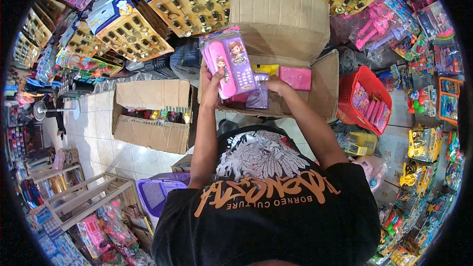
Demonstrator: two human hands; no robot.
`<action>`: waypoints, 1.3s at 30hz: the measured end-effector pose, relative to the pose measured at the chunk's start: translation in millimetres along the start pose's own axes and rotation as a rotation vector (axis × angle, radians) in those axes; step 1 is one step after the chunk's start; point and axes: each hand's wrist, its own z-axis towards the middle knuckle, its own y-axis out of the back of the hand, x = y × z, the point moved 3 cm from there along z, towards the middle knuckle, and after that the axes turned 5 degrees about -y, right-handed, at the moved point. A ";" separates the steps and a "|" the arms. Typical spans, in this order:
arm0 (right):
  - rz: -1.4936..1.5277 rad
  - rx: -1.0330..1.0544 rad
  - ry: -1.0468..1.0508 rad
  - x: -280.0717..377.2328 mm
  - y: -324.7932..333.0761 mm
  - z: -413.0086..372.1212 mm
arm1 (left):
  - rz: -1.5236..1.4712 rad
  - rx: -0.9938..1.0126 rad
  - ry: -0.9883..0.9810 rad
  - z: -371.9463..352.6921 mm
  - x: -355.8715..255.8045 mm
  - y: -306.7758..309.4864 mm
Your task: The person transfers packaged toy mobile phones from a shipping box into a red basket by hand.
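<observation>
My left hand (212, 87) is wrapped round the lower edge of a small stack of pink-and-purple toy phone packs (238, 64), held up over the left part of an open cardboard box (322, 81). The front pack is purple, with a princess picture and a pink phone-shaped piece. Inside the box, my right hand (277, 84) is closed on the edge of a purple packet (258, 96); its fingertips are partly hidden. Just right of that hand lies a flat pink packet (295, 78), with a yellow packet (267, 69) behind.
A red basket (351, 96) with pink packs stands right of the box. On the left are another cardboard box (152, 94) with its flaps partly open and a purple basket (156, 194). Kitchen play sets (192, 7) hang behind; packaged toys line both sides.
</observation>
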 end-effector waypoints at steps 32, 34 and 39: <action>1.006 -0.233 0.208 22.4 78.7 -110.4 | 0.074 -0.047 0.009 -11.8 26.5 -33.7; 0.879 -0.473 0.439 30.9 94.7 -134.2 | 0.082 -0.025 0.033 -14.4 34.8 -46.5; 0.836 -0.661 0.597 52.6 99.2 -209.5 | 0.182 -0.048 -0.028 -27.7 50.1 -85.2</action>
